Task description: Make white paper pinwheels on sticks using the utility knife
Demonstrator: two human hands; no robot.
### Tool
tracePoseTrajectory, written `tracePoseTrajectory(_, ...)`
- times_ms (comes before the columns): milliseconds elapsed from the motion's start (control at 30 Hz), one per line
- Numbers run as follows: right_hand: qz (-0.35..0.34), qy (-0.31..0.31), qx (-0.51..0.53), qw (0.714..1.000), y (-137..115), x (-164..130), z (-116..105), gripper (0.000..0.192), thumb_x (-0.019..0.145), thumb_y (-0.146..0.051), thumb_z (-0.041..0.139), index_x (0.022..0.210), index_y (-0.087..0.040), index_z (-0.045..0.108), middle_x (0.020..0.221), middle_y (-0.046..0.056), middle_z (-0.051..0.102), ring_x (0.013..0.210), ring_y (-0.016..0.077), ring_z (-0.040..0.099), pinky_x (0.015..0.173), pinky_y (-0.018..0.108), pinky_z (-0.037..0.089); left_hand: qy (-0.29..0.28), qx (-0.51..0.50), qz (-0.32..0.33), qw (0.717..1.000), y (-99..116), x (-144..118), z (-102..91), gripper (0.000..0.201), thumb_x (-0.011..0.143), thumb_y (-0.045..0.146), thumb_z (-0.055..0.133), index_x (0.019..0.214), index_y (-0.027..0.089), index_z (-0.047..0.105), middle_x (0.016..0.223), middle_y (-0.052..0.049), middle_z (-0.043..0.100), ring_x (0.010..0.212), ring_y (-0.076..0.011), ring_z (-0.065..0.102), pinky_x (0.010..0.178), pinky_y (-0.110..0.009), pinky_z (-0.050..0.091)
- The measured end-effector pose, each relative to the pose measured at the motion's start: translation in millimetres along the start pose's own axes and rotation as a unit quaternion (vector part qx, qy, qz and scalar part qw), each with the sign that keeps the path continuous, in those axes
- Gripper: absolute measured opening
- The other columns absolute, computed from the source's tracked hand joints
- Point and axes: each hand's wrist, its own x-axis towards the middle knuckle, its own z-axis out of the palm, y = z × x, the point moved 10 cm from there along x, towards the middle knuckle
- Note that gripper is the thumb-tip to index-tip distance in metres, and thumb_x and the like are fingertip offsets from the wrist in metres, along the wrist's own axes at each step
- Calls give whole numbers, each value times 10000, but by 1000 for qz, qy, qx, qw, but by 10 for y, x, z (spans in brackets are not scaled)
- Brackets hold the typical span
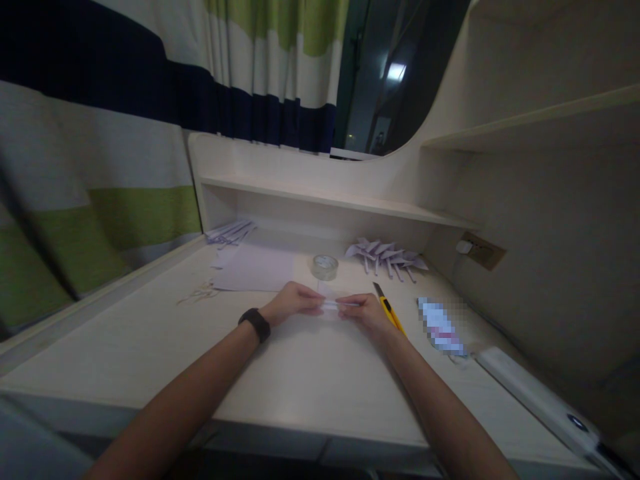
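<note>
Over the middle of the desk, a narrow white piece of paper (330,304) stretches between my two hands; it looks folded or rolled, with a thin pointed part standing up behind it. My left hand (294,301), a black band on its wrist, pinches the left end between thumb and fingers. On the other end, my right hand (367,311) is closed in a similar pinch. Just behind the paper lies a roll of clear tape (325,267). A yellow utility knife (392,315) rests to the right of my right hand, its blade pointing away from me.
Paper sheets (257,267) and rolled paper sticks (233,231) lie at the back left, thin tan strips (200,292) nearby. Several paper pinwheels (385,257) sit at the back right. A blurred-out flat object (443,327) and a long white device (537,393) line the right side.
</note>
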Motion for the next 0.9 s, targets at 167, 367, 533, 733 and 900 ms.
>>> tracePoseTrajectory(167, -21, -26, 5, 999, 4, -3, 95, 397, 541, -328, 829, 878, -136, 748, 700, 57, 694, 553, 115, 581, 584, 269, 470, 1, 15, 8, 1000, -24, 16, -43, 377, 603, 315, 829, 882, 80, 732, 842, -127, 728, 733, -192, 684, 811, -390, 543)
tracePoseTrajectory(367, -33, -27, -48, 998, -42, -19, 123, 352, 549, -346, 821, 815, -126, 756, 653, 63, 688, 543, 124, 569, 567, 273, 460, -1, 26, -12, 1000, -68, 11, -41, 449, 596, 307, 834, 967, 87, 711, 873, -137, 727, 733, -194, 691, 797, -376, 543)
tracePoseTrajectory(533, -28, -13, -46, 998, -27, -16, 89, 372, 530, -344, 830, 816, -119, 756, 634, 65, 688, 532, 129, 577, 560, 275, 466, -47, 58, -24, 997, -60, -26, 79, 425, 672, 373, 778, 990, 99, 714, 898, -152, 724, 728, -202, 692, 768, -374, 551)
tracePoseTrajectory(733, -12, -38, -15, 999, -22, -33, 123, 415, 556, -383, 820, 874, -127, 746, 711, 92, 713, 545, 137, 611, 549, 271, 489, -40, 51, -12, 998, -49, -10, 45, 456, 677, 372, 777, 1042, 111, 699, 923, -152, 723, 761, -205, 693, 794, -378, 546)
tracePoseTrajectory(900, -12, -37, 0, 999, -24, -32, 101, 407, 566, -373, 824, 877, -123, 743, 717, 92, 717, 553, 137, 615, 563, 274, 498, -54, 37, -20, 998, -73, -4, 73, 458, 673, 381, 780, 1043, 123, 700, 898, -132, 725, 728, -188, 689, 779, -366, 548)
